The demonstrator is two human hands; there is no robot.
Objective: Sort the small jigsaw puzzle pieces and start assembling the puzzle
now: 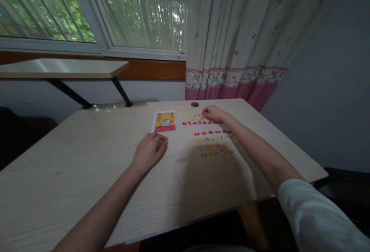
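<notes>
Right grip (213, 112) bent over rows of jigsaw pieces (204, 133)

The right fingers curl together above the far rows; whether a piece sits between them cannot be told. The left grip (149, 150) lies loosely curled low over the desk (95, 159), its contents also unclear.

Left of the right grip run flat, knobbed pieces, two thin yellow rows and a red one. Nearer the body than that grip come another red row, then rows of yellow pieces with white patches. The right forearm crosses their right ends and partly blocks the view; a soft shadow covers the nearest.

Just beyond the left grip is a flat rectangular picture card (165, 121), yellow over red, with a white cartoon animal. The desk has pale, smooth wood grain. Beyond the right grip are a round dark cable hole (195, 105) and a pleated, floral-printed fabric curtain (231, 24). A pale raised shelf (63, 67) on black slanted supports stands beyond and left of the left grip.
</notes>
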